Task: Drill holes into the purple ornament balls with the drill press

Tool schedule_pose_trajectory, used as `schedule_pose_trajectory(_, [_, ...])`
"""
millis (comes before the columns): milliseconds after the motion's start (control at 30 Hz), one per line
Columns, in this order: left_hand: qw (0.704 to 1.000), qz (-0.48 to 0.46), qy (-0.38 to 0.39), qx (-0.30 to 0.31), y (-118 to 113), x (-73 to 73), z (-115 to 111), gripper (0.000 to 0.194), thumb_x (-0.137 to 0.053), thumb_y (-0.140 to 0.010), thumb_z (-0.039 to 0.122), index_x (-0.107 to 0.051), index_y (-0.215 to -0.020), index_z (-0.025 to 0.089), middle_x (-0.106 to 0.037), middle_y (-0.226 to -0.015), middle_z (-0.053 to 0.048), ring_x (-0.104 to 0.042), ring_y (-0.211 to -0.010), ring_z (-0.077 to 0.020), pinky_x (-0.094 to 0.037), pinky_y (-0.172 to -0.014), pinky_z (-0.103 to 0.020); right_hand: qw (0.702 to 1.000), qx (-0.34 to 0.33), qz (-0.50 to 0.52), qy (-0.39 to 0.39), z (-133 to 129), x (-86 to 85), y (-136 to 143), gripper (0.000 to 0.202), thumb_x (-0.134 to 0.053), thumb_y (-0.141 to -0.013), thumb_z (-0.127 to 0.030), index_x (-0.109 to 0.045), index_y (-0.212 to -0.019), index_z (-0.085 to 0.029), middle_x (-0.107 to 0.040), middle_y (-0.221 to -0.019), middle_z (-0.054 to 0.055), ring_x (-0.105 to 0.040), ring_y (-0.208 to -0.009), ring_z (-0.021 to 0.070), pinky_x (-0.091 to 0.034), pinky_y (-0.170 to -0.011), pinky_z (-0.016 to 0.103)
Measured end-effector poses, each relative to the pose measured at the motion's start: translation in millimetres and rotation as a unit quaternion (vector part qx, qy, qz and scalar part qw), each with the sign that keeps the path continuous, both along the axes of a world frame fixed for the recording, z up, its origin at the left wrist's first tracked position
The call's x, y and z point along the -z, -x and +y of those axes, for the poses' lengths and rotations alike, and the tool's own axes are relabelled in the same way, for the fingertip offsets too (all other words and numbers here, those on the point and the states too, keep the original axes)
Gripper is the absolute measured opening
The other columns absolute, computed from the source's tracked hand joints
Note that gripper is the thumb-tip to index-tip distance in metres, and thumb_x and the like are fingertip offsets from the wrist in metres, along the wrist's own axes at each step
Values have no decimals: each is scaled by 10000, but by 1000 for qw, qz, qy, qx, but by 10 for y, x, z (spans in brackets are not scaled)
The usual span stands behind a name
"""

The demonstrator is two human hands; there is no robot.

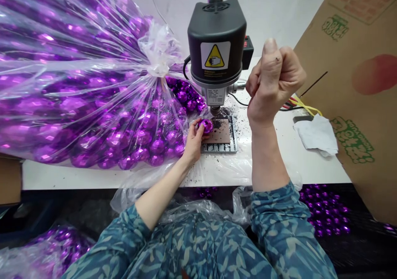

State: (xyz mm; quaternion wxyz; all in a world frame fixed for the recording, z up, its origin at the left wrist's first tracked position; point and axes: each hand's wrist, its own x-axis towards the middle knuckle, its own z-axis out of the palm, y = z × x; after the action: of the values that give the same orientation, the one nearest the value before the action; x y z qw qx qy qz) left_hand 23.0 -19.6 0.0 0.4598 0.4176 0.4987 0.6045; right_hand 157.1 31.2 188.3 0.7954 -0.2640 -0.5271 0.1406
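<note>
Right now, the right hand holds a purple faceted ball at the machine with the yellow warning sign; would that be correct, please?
Not quite: it is the left hand that holds the purple faceted ball at the machine with the yellow warning sign, as the head view shows.

Faceted ball (207,125), mirror-glossy; bag (159,49), clear wrinkled plastic; motor housing (217,24), smooth, satin; drill base (235,139), metal; carton (350,101), matt cardboard.

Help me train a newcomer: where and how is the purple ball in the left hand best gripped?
Probably take the purple ball by its rounded sides, from the near left, as the left hand does: it is roughly spherical and faceted, and the machine's spindle hangs close by, toward its right.
</note>
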Motion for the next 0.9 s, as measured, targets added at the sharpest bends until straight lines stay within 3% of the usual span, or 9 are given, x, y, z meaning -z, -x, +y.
schedule_pose_trajectory(167, [996, 70, -47, -8, 2, 44, 94, 494, -689, -889, 581, -562, -1265, 287, -707, -1066, -46, -697, -966, -174, -594, -833, -333, 1000, -14, 4, -18, 4, 1, -5, 615, -403, -841, -773, -178, -625, -244, -229, -464, -70, -230, -395, 42, -208, -439, 290])
schedule_pose_trajectory(333, [997, 65, -44, -1, -21, 48, 139, 517, -752, -843, 545, -576, -1228, 248, -720, -1010, -49, -705, -935, -186, -586, -839, -339, 1000, -7, -17, -18, 40, 36, -26, 588, -408, -878, -730, -173, -651, -241, -220, -498, -66, -245, -413, 36, -238, -451, 258])
schedule_pose_trajectory(533, [991, 114, -68, -20, -5, 148, 223, 558, -808, -794, 502, -595, -1230, 228, -724, -1152, -88, -706, -1042, -224, -577, -934, -387, 999, -34, 4, -26, 33, 27, -19, 620, -428, -837, -772, -178, -637, -242, -213, -478, -74, -221, -402, 37, -242, -434, 270])
schedule_pose_trajectory(633, [984, 157, -83, -8, 5, 170, 246, 562, -817, -793, 460, -593, -1252, 227, -716, -1198, -105, -712, -1038, -240, -592, -910, -407, 999, -27, 5, -29, 13, 7, -12, 620, -440, -825, -766, -182, -621, -240, -226, -454, -78, -227, -389, 40, -245, -423, 282])
schedule_pose_trajectory(767, [971, 201, -128, 25, 15, 135, 219, 547, -815, -794, 372, -582, -1264, 218, -693, -1214, -114, -701, -1056, -246, -599, -894, -415, 999, -20, 10, -47, 2, -2, -5, 609, -473, -832, -719, -175, -611, -237, -231, -433, -87, -219, -371, 29, -226, -408, 278])
schedule_pose_trajectory(900, [951, 255, -169, 29, -6, 89, 161, 499, -783, -807, 280, -578, -1257, 216, -662, -1253, -116, -666, -1157, -258, -573, -975, -449, 996, -50, 29, -65, 4, 3, 1, 596, -531, -840, -652, -182, -608, -228, -237, -439, -98, -213, -370, 8, -209, -413, 253])
